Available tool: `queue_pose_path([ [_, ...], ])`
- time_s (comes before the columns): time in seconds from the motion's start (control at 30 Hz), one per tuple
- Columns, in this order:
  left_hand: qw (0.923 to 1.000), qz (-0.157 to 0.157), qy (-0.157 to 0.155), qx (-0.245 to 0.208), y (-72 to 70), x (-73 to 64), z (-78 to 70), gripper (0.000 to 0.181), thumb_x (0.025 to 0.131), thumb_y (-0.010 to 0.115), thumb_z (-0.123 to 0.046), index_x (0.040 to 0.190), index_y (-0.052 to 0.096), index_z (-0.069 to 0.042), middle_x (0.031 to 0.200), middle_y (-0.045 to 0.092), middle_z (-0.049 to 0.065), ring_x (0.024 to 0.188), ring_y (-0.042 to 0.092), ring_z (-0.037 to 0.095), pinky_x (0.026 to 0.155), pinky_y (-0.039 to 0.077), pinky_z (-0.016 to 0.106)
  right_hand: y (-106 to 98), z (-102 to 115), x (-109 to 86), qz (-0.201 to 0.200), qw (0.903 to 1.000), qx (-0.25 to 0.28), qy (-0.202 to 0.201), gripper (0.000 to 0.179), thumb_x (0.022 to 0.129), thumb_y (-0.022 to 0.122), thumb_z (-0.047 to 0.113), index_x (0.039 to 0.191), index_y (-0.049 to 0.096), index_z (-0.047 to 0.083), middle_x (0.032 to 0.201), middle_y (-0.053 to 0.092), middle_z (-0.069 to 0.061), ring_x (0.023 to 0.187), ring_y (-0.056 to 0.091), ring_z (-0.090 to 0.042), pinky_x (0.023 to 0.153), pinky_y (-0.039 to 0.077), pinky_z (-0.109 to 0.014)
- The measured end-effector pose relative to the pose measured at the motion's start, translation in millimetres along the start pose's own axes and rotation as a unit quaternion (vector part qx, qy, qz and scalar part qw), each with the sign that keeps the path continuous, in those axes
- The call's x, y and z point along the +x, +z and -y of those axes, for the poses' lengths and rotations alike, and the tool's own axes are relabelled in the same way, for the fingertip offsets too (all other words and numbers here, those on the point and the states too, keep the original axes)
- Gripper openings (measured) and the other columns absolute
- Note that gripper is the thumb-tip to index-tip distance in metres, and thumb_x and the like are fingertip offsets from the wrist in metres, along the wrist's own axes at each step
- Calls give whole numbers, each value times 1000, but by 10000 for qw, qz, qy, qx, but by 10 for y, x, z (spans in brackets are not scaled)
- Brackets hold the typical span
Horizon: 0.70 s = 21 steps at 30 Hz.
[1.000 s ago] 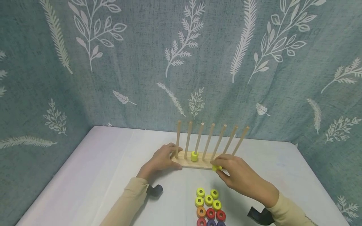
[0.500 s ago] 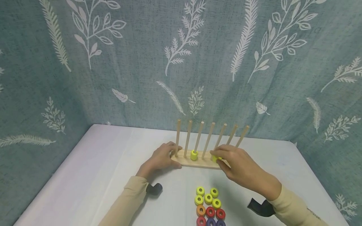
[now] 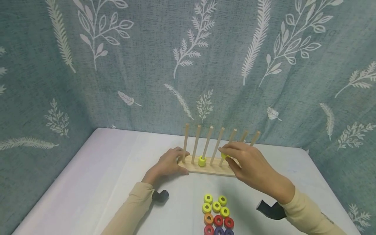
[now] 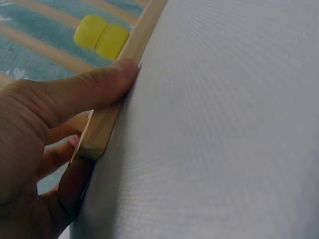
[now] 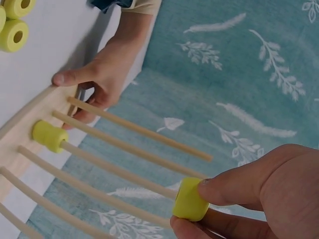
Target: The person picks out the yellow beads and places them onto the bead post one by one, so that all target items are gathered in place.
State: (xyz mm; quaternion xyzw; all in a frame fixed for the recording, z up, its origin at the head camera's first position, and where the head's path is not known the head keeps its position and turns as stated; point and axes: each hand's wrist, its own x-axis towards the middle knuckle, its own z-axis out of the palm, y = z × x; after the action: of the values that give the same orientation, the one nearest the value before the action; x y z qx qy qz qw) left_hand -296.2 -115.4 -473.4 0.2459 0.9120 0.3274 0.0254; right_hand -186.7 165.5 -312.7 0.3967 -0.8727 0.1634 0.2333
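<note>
A wooden peg rack (image 3: 195, 168) with a row of upright pegs stands on the table. Two stacked yellow beads (image 4: 102, 37) sit at the foot of the third peg from the left. My left hand (image 3: 168, 163) grips the rack's left end, thumb on the front edge and fingers behind, as the left wrist view shows. With thumb and fingers, my right hand (image 3: 252, 168) pinches another yellow bead (image 5: 191, 199). From the head, that bead appears before the right-hand pegs; in the right wrist view it overlaps a peg's upper end. Whether it touches a peg I cannot tell.
In front of the rack lie several loose yellow beads (image 3: 216, 206), an orange bead (image 3: 208, 219), red beads (image 3: 218, 221) and purple beads (image 3: 219, 231), cut off by the frame's lower edge. A patterned curtain (image 3: 152, 65) hangs behind the white table (image 3: 123, 156).
My right hand has risen with the yellow bead, from the rack's front edge to partway up the pegs. My left hand keeps its grip on the rack's end.
</note>
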Motion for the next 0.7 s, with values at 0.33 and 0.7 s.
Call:
queue_pose_path([
  [0.33, 10000, 32, -15, -19, -6, 7, -3, 72, 65, 94, -34, 130, 67, -19, 125, 61, 0, 116, 56, 26, 96, 46, 46, -54, 28, 88, -62, 9999, -89, -20, 35, 78, 77, -11, 111, 74, 1, 106, 71, -10, 88, 68, -23, 62, 54, -32],
  [0.7, 10000, 52, -2, 7, -3, 1, 6, 72, 66, 93, -37, 131, 67, -20, 126, 61, 0, 115, 55, 26, 95, 46, 47, -78, 10, 196, -218, 9996, -108, -156, 33, 80, 76, -10, 111, 74, 0, 106, 71, -10, 86, 68, -21, 62, 54, -32],
])
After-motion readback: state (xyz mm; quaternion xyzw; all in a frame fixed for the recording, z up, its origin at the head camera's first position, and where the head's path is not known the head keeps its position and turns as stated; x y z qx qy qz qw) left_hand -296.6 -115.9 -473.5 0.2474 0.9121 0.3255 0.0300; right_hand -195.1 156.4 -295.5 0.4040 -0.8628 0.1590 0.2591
